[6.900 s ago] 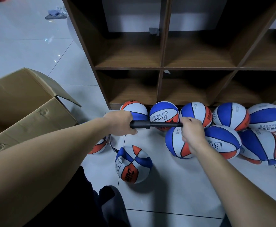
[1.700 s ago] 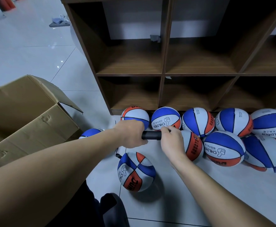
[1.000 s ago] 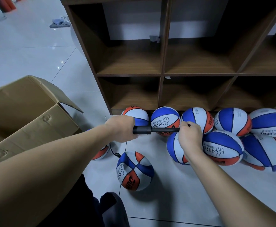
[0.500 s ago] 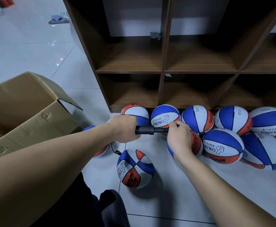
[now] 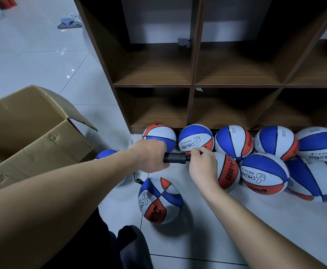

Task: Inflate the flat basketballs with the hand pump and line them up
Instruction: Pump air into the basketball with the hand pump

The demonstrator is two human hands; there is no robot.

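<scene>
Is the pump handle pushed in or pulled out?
Pushed in: the right hand sits against the pump barrel, no rod showing.

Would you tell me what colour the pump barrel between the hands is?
The pump barrel is plain black, seen best in the head view.

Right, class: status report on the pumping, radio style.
Left hand grips pump barrel; right hand on its handle, pushed in. Hose runs to wrinkled basketball. Nothing in the way.

Black hand pump [image 5: 175,157] horizontal above a dented tricolour basketball [image 5: 159,199].
</scene>
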